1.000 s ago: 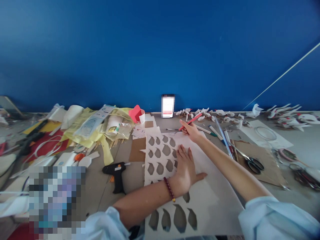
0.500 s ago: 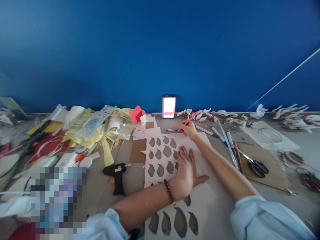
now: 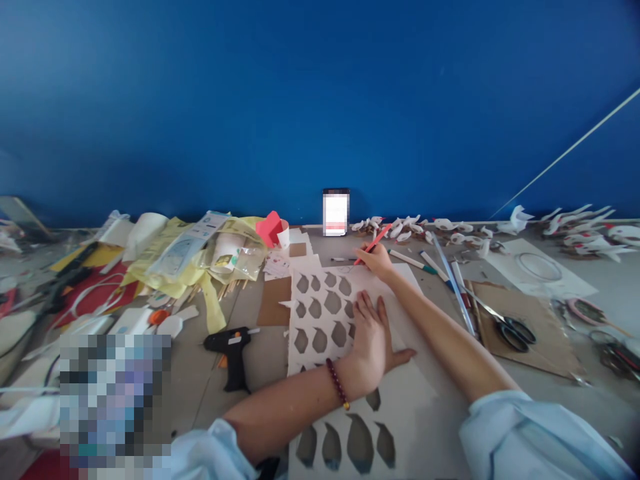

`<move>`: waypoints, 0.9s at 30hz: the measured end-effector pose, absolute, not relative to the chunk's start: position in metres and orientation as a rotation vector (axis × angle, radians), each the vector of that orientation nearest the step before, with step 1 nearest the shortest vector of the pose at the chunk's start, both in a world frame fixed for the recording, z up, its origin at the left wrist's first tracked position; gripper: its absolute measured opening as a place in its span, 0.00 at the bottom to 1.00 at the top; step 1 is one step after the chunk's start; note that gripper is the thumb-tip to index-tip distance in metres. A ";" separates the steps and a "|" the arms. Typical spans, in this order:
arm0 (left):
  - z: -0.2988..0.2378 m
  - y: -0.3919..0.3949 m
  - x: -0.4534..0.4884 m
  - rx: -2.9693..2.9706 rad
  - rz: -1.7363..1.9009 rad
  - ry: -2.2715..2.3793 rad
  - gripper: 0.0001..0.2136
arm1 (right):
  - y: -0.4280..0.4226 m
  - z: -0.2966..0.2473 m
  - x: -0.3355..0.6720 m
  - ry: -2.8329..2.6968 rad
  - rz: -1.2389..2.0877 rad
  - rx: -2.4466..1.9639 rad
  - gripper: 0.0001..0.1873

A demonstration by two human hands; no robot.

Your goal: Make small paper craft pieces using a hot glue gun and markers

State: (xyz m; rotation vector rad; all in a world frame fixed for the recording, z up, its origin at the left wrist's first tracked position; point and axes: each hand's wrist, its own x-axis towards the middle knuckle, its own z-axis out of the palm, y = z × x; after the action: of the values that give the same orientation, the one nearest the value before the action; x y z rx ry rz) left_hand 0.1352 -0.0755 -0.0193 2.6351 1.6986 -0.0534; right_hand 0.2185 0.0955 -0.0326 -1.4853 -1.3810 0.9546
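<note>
My left hand (image 3: 371, 343) lies flat, fingers spread, on a white sheet (image 3: 320, 313) full of teardrop-shaped cut-out holes. It presses the sheet down near its middle. My right hand (image 3: 379, 259) reaches to the sheet's far edge and grips a red pencil (image 3: 373, 244), whose tip touches the paper. A dark red bead bracelet (image 3: 338, 383) circles my left wrist. Both arms wear light blue sleeves.
A black glue gun (image 3: 231, 347) lies left of the sheet. Scissors (image 3: 510, 328) rest on brown cardboard (image 3: 525, 333) at the right, with markers (image 3: 413, 261) beside. Yellow paper and packets (image 3: 185, 257) pile at the left. White paper shapes (image 3: 450, 230) line the blue wall.
My right hand has drawn the pencil slightly left and nearer along the sheet's far edge. The left hand stays flat on the sheet.
</note>
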 end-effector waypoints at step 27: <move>-0.014 -0.075 0.133 2.651 -0.101 1.682 0.52 | 0.093 -0.028 0.216 -1.557 0.837 -1.436 0.14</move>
State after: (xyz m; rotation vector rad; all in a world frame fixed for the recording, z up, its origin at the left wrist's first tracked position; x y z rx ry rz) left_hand 0.1329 -0.0754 -0.0142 2.6507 1.6818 -0.1010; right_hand 0.2164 0.0929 -0.0277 -1.4363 -1.5572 0.8373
